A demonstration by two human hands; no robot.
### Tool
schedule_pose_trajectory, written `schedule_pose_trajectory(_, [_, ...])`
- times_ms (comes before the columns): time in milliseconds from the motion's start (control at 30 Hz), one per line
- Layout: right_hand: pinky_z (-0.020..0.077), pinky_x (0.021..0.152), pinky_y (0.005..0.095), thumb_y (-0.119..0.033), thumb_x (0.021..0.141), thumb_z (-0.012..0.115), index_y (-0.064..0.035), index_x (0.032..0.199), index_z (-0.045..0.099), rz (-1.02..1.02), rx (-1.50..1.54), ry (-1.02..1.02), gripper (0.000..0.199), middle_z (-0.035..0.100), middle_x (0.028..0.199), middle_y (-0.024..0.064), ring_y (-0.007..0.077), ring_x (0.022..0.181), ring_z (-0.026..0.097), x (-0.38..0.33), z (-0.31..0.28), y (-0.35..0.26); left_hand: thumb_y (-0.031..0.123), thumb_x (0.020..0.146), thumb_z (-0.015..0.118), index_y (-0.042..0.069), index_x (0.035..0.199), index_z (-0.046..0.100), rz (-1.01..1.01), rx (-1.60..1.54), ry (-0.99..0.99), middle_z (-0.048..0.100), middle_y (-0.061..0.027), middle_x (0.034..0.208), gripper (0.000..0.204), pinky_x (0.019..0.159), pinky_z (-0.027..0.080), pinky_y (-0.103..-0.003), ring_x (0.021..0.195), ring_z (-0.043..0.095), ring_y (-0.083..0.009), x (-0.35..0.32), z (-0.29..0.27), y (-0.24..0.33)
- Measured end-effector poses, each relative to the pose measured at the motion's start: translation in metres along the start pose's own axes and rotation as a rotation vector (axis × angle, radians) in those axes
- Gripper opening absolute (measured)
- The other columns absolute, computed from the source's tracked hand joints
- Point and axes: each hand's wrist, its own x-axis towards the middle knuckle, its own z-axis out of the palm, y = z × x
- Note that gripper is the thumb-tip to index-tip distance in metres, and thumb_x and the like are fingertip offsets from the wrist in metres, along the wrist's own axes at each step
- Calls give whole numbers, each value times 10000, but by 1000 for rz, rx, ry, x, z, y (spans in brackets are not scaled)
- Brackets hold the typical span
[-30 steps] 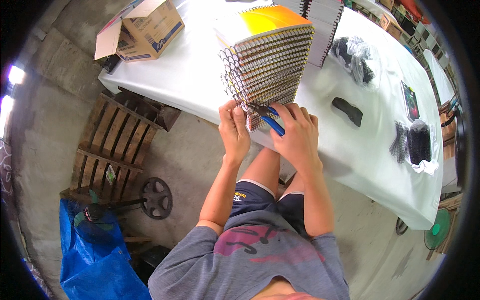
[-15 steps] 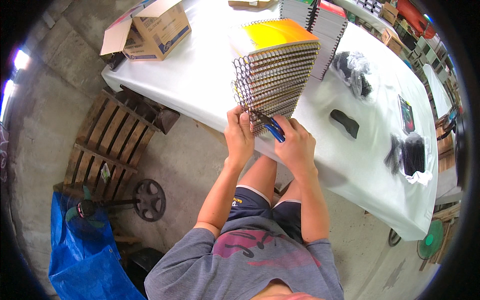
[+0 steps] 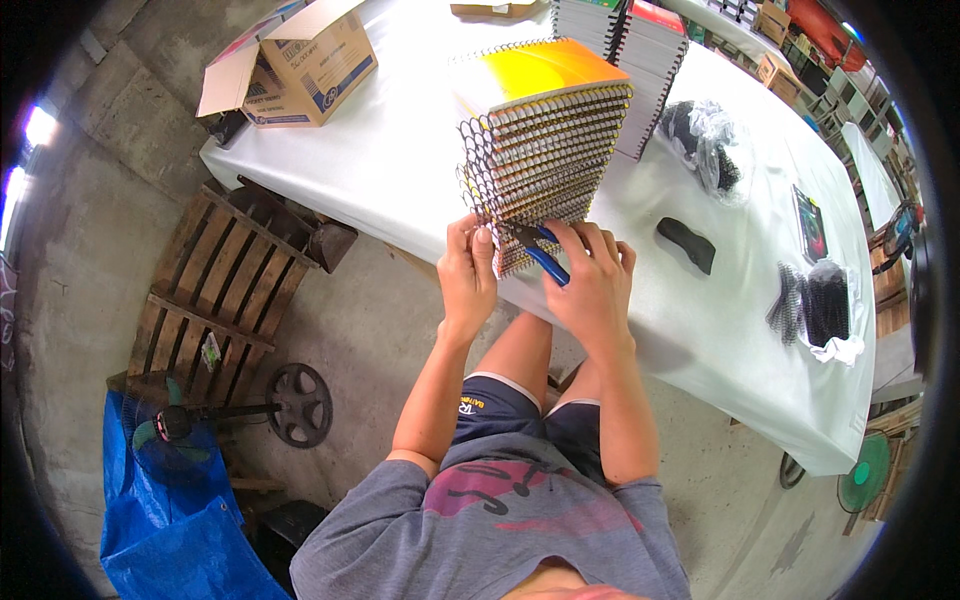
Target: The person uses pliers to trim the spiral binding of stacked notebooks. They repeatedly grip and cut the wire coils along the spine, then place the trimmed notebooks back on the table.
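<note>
Stack of spiral notebooks [image 3: 540,140] stands at the near edge of the white table [image 3: 400,150], orange cover on top, wire spines facing the person. Left hand [image 3: 468,275] is pressed against the lower left of the stack, fingers pinched together on the wire of a low notebook. Right hand [image 3: 592,285] is closed around blue-handled pliers [image 3: 535,250], whose tip meets the wire just right of the left fingertips. Versus half a second ago: both hands sit at about the same spot low on the stack, grip unchanged; the view has shifted slightly. Far left on the table: an open cardboard box [image 3: 300,60]. Right of the stack: a bag of black coils [image 3: 705,140], a black flat object [image 3: 686,244], more black coils [image 3: 815,305] near the right end. Wooden pallet [image 3: 225,290] on the floor at left.
</note>
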Motion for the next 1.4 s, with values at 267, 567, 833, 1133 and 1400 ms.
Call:
schedule_pose_trajectory(267, [436, 676, 389, -143, 671, 710, -138, 1060, 607, -16, 71, -18, 403, 589, 877, 42, 232, 800, 599, 3, 3, -1, 185, 982, 447, -1, 1061, 492, 16, -39, 3, 520, -51, 638, 207, 512, 399, -247, 553, 470, -94, 0, 0, 2])
schedule_pose_trajectory(567, [492, 609, 406, -75, 707, 649, -148, 1022, 620, 79, 130, -83, 325, 611, 787, 69, 306, 723, 616, 6, 2, -2, 239, 990, 430, 12, 1016, 498, 184, 0, 216, 476, 2, 667, 239, 513, 326, -193, 580, 404, -40, -5, 1, 7])
schedule_pose_trajectory(833, [487, 736, 346, -85, 717, 651, -119, 1072, 598, 153, 547, -49, 361, 609, 920, 80, 230, 858, 618, -14, -16, 22, 296, 924, 449, 78, 950, 507, -1205, -1271, -116, 369, 49, 623, 227, 423, 284, -194, 494, 342, -59, -54, -9, 28])
schedule_pose_trajectory(1133, [478, 737, 411, -229, 754, 692, -102, 1095, 532, -177, 977, -763, 397, 621, 931, 127, 313, 875, 614, -75, -33, -51, 278, 921, 442, 89, 904, 541, -1294, -1258, -1047, 430, 22, 667, 213, 447, 317, -217, 547, 398, -85, -82, 155, 66])
schedule_pose_trajectory(1400, [402, 821, 396, -248, 697, 707, -94, 1072, 518, -69, 307, -150, 448, 618, 938, 106, 292, 911, 591, -35, -47, 12, 152, 889, 466, 22, 901, 565, -882, -1185, -740, 525, -50, 699, 163, 541, 481, -288, 570, 532, -155, 50, 324, 84])
